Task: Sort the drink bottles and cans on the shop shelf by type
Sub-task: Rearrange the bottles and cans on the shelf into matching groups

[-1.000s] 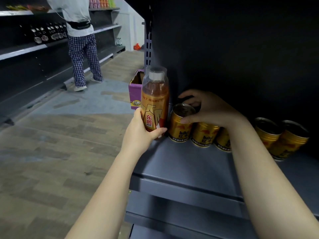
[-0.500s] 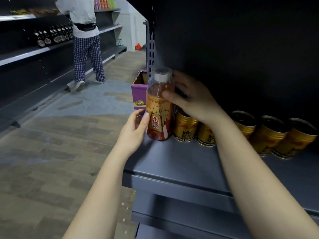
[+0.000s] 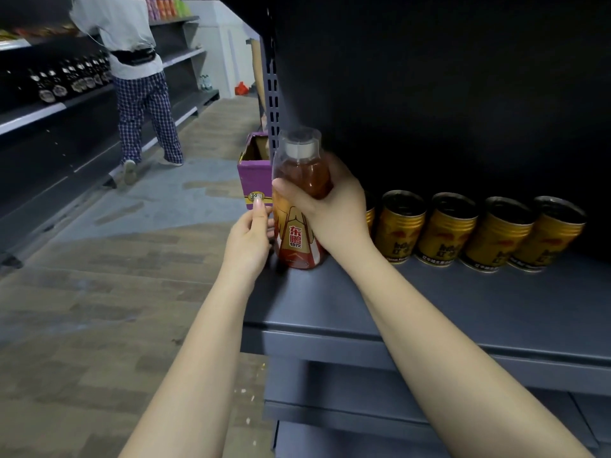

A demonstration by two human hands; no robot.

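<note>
head view / bottle: the bottle [image 3: 302,206] stood upright at the left end of the grey shelf [image 3: 429,302], base on the deck, just left of the can row.
head view / cans: five gold cans [image 3: 476,229] sat in a row against the dark back panel, right of the bottle; a sixth edge showed behind my right wrist, mostly hidden.
head view / handling: I judged the bottle full, so moderately heavy. Plastic wall looked stiff enough but smooth, and the label sleeve probably slick. Tall and narrow, so tippy if nudged high up.
head view / where to hold: I'd take it round the mid-body at the label top, not the clear overcap, which looked loose-fitting.
head view / right grip: my right hand [image 3: 330,206] was wrapped round the bottle's shoulder, thumb across the front, fingers behind it out of sight. Closed firmly on it.
head view / left grip: my left hand [image 3: 249,239] was relaxed and holding nothing, fingertips at the bottle's lower left side; actual contact was hard to tell.
head view / background: a purple carton [image 3: 253,180] sat on the floor past the shelf end; another person [image 3: 132,77] stood in the aisle.
</note>
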